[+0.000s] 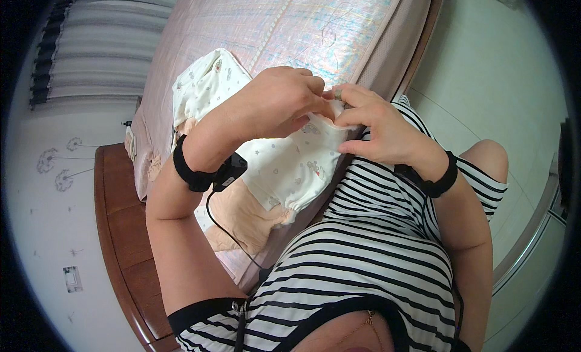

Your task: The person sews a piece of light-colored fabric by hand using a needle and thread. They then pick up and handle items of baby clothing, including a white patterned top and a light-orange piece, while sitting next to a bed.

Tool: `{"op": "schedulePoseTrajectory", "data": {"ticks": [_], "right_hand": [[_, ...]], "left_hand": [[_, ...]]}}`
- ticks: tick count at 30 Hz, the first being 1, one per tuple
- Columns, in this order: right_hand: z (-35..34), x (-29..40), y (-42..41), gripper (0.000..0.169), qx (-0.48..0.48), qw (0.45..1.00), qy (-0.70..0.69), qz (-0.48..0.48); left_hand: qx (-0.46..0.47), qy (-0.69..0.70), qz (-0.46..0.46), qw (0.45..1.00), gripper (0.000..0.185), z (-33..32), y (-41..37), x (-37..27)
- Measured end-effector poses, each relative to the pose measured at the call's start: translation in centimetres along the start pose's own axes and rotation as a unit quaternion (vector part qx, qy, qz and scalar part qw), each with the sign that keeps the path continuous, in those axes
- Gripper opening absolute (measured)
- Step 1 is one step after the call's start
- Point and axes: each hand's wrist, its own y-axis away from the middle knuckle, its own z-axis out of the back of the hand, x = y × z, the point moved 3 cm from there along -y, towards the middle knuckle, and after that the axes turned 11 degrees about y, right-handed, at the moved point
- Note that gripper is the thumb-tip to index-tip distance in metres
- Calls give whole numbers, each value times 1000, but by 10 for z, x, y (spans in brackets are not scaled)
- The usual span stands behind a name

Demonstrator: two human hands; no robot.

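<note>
A small white cotton garment with a printed pattern of little figures and stars lies over the bed's near edge. Part of its peach-coloured fabric shows toward the headboard. My left hand reaches across it, fingers bent and pinching the cloth near its right end. Facing it, my right hand, with a ring on one finger, grips the same edge between fingers and thumb. The fingertips nearly meet, and the left ones are partly hidden. More white printed cloth spreads beyond my left forearm.
The bed mat has a pastel pattern. A brown wooden headboard stands at left, and a grey curtain hangs behind it. A black cable runs from the device on my left wrist. Pale floor tiles lie at right.
</note>
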Motion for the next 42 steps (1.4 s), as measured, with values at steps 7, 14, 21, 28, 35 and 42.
{"op": "schedulePoseTrajectory", "data": {"ticks": [7,14,21,28,35,42], "right_hand": [[4,-5,3,30,-36,998,60,-6],[-2,-11,2,40,48,990,44,-125],[-1,-14,3,35,20,982,24,-184],[1,-21,2,32,40,970,-24,-240],[-4,-25,3,23,28,967,-89,-238],[-8,-31,4,17,19,952,-144,-268]], "left_hand": [[-25,-35,11,999,27,-2,3,17],[7,38,39,998,20,2,7,26],[12,68,88,994,20,4,9,26],[9,92,142,985,26,1,13,42],[-31,204,156,966,27,-12,18,60],[-19,356,240,903,22,-27,20,67]]}}
